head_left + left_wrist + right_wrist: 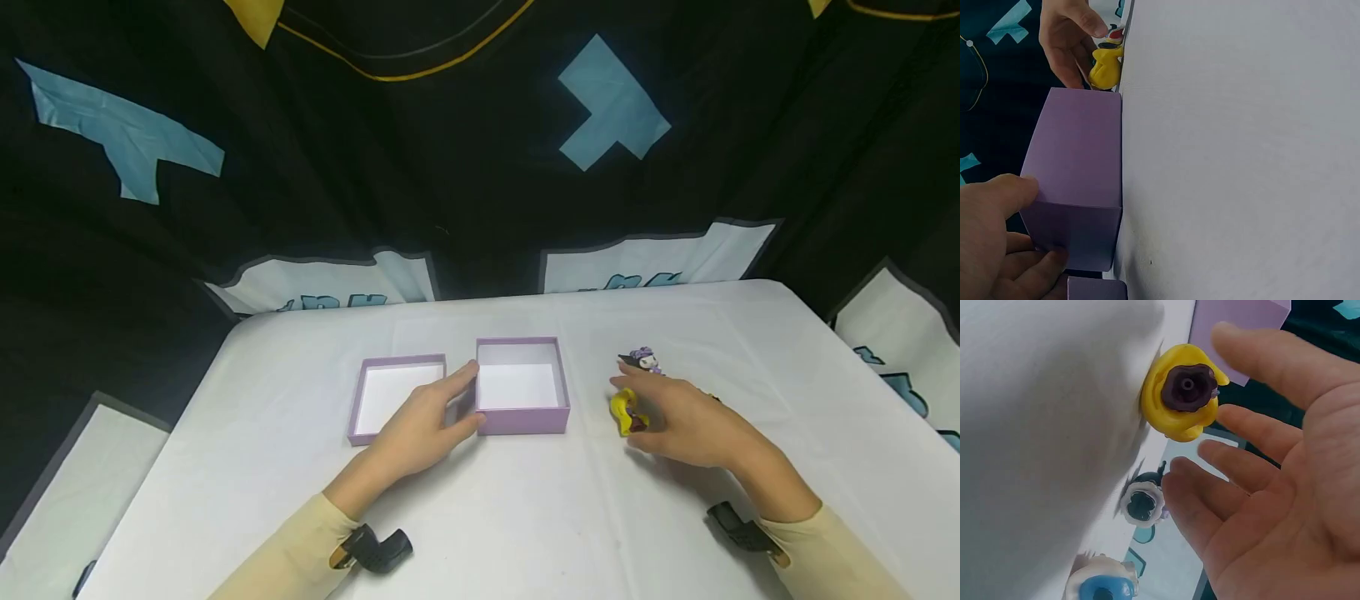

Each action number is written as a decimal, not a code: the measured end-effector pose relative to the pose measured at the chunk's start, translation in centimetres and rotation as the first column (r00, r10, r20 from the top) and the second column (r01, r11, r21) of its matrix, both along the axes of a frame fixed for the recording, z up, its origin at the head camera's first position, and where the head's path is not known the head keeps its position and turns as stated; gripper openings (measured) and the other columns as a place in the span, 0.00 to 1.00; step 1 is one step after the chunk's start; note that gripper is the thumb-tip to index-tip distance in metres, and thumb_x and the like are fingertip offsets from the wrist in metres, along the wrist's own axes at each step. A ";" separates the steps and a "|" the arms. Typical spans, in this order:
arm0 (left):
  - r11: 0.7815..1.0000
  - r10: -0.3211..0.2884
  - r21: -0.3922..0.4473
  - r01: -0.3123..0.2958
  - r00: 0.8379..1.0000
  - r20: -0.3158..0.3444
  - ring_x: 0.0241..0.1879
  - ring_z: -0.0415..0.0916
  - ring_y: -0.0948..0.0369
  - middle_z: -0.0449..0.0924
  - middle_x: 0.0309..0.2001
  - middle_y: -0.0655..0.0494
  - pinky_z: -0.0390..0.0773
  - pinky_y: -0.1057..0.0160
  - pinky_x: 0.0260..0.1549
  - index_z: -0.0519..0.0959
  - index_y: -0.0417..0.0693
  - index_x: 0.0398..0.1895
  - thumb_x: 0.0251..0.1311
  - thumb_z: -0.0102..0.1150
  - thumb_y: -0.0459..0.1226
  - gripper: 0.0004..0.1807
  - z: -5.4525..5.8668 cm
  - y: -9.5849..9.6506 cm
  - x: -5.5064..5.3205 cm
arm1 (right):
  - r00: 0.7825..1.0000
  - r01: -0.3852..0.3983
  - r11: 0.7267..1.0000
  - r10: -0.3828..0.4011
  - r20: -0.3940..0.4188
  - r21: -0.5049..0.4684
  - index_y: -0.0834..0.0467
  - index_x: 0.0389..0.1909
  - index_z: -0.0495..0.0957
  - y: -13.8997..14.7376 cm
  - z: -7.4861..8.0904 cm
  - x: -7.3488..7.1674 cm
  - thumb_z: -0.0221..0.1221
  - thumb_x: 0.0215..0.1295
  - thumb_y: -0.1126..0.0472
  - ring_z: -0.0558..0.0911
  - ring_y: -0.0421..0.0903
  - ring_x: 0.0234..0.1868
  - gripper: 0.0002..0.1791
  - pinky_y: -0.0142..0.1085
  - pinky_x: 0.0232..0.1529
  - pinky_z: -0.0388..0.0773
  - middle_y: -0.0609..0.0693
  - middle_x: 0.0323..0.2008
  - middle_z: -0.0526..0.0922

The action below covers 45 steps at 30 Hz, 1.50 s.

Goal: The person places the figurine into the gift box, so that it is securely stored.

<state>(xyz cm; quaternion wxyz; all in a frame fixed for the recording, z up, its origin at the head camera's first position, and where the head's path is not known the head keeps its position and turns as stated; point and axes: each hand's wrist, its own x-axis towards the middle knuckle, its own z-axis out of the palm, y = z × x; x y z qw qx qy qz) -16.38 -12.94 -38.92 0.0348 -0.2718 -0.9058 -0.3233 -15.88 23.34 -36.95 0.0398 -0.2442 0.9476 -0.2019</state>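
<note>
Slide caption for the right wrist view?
Right hand close beside a yellow figurine, part of a purple box at top.

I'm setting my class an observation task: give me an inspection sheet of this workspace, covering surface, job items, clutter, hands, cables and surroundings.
Surface: white tabletop, lightly creased.
Job items: open-topped purple box; shallow purple tray left of it; yellow figurine, purple-haired figurine and blue-and-white figurine.
Clutter: nothing seen.
Left hand: grips the purple box's left side.
Right hand: open beside the yellow figurine; contact unclear.
Cables: nothing seen.
Surroundings: dark backdrop with blue and white patches.
</note>
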 end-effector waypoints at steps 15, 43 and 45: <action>1.000 0.007 -0.010 -0.007 1.000 -0.007 0.69 0.60 0.58 0.61 0.71 0.50 0.61 0.59 0.67 0.62 0.39 0.72 0.65 0.60 0.46 0.37 0.2 0.1 0.1 | 0.998 0.055 0.998 -0.054 0.013 -0.012 0.62 0.62 0.73 0.2 -0.6 -0.6 0.72 0.51 0.64 0.78 0.54 0.55 0.34 0.54 0.55 0.75 0.55 0.55 0.80; 1.000 0.013 -0.014 -0.013 1.000 0.011 0.69 0.59 0.59 0.60 0.71 0.51 0.60 0.61 0.67 0.61 0.40 0.72 0.65 0.60 0.47 0.37 0.1 0.0 0.1 | 0.995 0.091 0.971 -0.096 -0.008 -0.223 0.61 0.57 0.75 -1.3 0.0 -1.2 0.74 0.47 0.65 0.82 0.52 0.50 0.32 0.52 0.54 0.77 0.52 0.53 0.80; 1.000 0.010 -0.014 -0.010 1.000 0.009 0.69 0.59 0.59 0.60 0.71 0.51 0.60 0.61 0.67 0.61 0.40 0.72 0.65 0.60 0.47 0.37 0.1 0.0 0.1 | 0.995 0.091 0.972 -0.097 -0.019 -0.218 0.60 0.57 0.75 -1.5 0.4 -1.3 0.73 0.48 0.64 0.82 0.52 0.50 0.32 0.53 0.53 0.78 0.52 0.53 0.80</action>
